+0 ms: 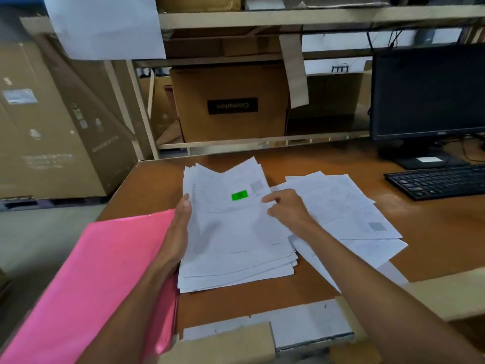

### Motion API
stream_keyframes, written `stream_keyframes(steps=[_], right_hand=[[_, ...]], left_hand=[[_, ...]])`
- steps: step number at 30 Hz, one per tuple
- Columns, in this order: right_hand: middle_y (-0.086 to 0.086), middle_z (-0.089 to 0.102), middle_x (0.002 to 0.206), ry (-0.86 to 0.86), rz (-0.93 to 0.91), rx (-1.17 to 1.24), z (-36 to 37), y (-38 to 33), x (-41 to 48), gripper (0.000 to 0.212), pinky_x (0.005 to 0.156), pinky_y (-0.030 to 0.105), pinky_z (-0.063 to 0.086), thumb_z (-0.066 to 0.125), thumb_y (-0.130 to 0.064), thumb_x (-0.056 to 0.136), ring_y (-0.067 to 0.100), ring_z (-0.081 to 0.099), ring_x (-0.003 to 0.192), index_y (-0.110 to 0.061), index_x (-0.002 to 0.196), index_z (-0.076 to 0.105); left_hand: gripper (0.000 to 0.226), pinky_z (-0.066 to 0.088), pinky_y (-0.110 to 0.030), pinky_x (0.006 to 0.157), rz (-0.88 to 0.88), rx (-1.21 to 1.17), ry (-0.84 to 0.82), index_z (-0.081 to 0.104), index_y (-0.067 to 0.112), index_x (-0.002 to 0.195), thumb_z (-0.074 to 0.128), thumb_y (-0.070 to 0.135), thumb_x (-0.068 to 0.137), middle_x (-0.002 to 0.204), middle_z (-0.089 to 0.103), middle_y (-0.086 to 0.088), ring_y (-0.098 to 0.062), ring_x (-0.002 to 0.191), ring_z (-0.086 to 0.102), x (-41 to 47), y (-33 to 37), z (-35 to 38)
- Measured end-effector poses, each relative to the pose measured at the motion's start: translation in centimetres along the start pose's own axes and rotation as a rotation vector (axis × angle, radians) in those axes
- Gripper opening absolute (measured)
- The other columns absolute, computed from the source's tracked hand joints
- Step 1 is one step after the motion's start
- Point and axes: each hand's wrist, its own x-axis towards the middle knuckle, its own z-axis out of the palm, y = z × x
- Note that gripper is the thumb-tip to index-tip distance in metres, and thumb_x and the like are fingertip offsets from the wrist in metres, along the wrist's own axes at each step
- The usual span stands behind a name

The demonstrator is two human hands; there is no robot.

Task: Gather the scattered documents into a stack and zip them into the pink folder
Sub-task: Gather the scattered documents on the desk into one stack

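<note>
A stack of white documents [231, 237] lies in the middle of the brown desk [433, 232], its top sheet bearing a green label. My left hand [181, 229] holds the stack's left edge, fingers under the paper. My right hand [288, 206] pinches the right edge of the top sheet. Several loose sheets [349, 214] lie spread to the right of the stack, partly under my right forearm. The pink folder [99, 279] lies flat at the desk's left front, under my left forearm and overhanging the edge.
A black keyboard [441, 181] and a dark monitor [427, 93] stand at the right rear. Metal shelves with a cardboard box [231, 103] rise behind the desk. Large cartons [52, 114] stand on the floor at left. Taped cardboard strips [262, 334] line the desk's front edge.
</note>
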Motion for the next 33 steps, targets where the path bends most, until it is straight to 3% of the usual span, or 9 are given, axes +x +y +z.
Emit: stream_keyframes(steps=[3, 6, 8, 13, 16, 18, 27, 31, 33], right_hand=[[0.005, 0.06, 0.135, 0.014, -0.054, -0.125, 2.0, 0.0, -0.4, 0.038, 0.07, 0.012, 0.048, 0.064, 0.002, 0.092, 0.025, 0.063, 0.113, -0.015, 0.126, 0.069], [0.005, 0.054, 0.144, -0.01, -0.074, -0.249, 2.5, 0.5, -0.5, 0.041, 0.093, 0.03, 0.055, 0.063, -0.009, 0.096, 0.027, 0.058, 0.12, -0.023, 0.135, 0.061], [0.005, 0.052, 0.147, -0.02, -0.11, -0.413, 1.7, 1.0, -0.5, 0.043, 0.112, 0.047, 0.038, 0.058, -0.023, 0.101, 0.029, 0.047, 0.134, -0.025, 0.144, 0.052], [0.007, 0.035, 0.16, 0.143, -0.006, -0.758, -3.1, 4.5, 0.6, 0.064, 0.115, 0.055, 0.023, 0.041, -0.055, 0.102, 0.035, 0.031, 0.145, -0.023, 0.156, 0.03], [0.01, 0.017, 0.167, 0.054, 0.207, -0.897, -5.3, 7.0, 1.2, 0.085, 0.119, 0.06, 0.012, 0.024, -0.08, 0.091, 0.04, 0.015, 0.152, -0.029, 0.158, 0.018], [0.008, 0.014, 0.169, -0.008, 0.199, -0.889, -6.7, 7.5, 1.3, 0.092, 0.12, 0.061, 0.01, 0.026, -0.085, 0.087, 0.036, 0.013, 0.154, -0.029, 0.159, 0.017], [-0.004, 0.021, 0.167, -0.275, 0.271, -0.826, -15.6, 9.3, 2.0, 0.101, 0.121, 0.051, 0.02, 0.054, -0.08, 0.081, 0.025, 0.025, 0.152, -0.036, 0.16, 0.01], [-0.014, 0.028, 0.163, -0.373, 0.178, -0.773, -18.9, 9.0, 0.7, 0.08, 0.112, 0.036, 0.033, 0.072, -0.039, 0.09, 0.018, 0.038, 0.144, -0.038, 0.157, 0.027], [-0.017, 0.041, 0.153, -0.303, 0.13, -0.733, -19.3, 9.4, 0.2, 0.061, 0.096, 0.029, 0.043, 0.071, -0.019, 0.093, 0.017, 0.051, 0.132, -0.032, 0.147, 0.046]], left_hand=[[0.073, 0.028, -0.035, 0.113, 0.034, 0.041, -0.043, 0.017, 0.036, 0.16, 0.059, 0.031, 0.1, 0.157, 0.023, 0.02, -0.003, 0.137, 0.025, 0.5, -0.4, -0.1], [0.079, 0.028, -0.038, 0.116, 0.032, 0.148, -0.068, 0.025, 0.034, 0.159, 0.066, 0.008, 0.096, 0.162, 0.025, 0.013, -0.011, 0.145, 0.025, 1.0, -1.3, -0.5], [0.072, 0.029, -0.047, 0.12, 0.004, 0.189, -0.07, 0.032, 0.034, 0.157, 0.064, 0.008, 0.097, 0.163, 0.029, 0.007, -0.02, 0.149, 0.028, 1.2, -1.6, -0.7], [0.064, 0.031, -0.047, 0.119, -0.02, 0.196, -0.082, 0.039, 0.036, 0.154, 0.06, 0.008, 0.1, 0.16, 0.034, 0.005, -0.022, 0.147, 0.032, 1.4, -1.8, -0.6], [0.065, 0.03, -0.043, 0.118, -0.026, 0.196, -0.08, 0.04, 0.036, 0.153, 0.06, 0.007, 0.099, 0.16, 0.035, 0.006, -0.021, 0.147, 0.032, 1.5, -2.0, -0.7], [0.065, 0.029, -0.045, 0.12, -0.017, 0.207, -0.086, 0.04, 0.038, 0.152, 0.061, 0.008, 0.099, 0.16, 0.035, 0.006, -0.02, 0.147, 0.031, 1.5, -2.1, -0.8], [0.065, 0.032, -0.042, 0.115, -0.023, 0.161, -0.065, 0.041, 0.038, 0.152, 0.059, 0.005, 0.099, 0.158, 0.038, 0.006, -0.022, 0.145, 0.036, 1.4, -1.8, -1.1], [0.065, 0.032, -0.041, 0.114, -0.023, 0.159, -0.057, 0.041, 0.036, 0.153, 0.058, 0.004, 0.099, 0.157, 0.039, 0.006, -0.023, 0.143, 0.037, 1.3, -1.7, -1.0], [0.064, 0.035, -0.044, 0.114, -0.027, 0.15, -0.057, 0.041, 0.036, 0.153, 0.058, 0.004, 0.099, 0.157, 0.039, 0.005, -0.024, 0.142, 0.04, 1.4, -1.7, -0.9]])
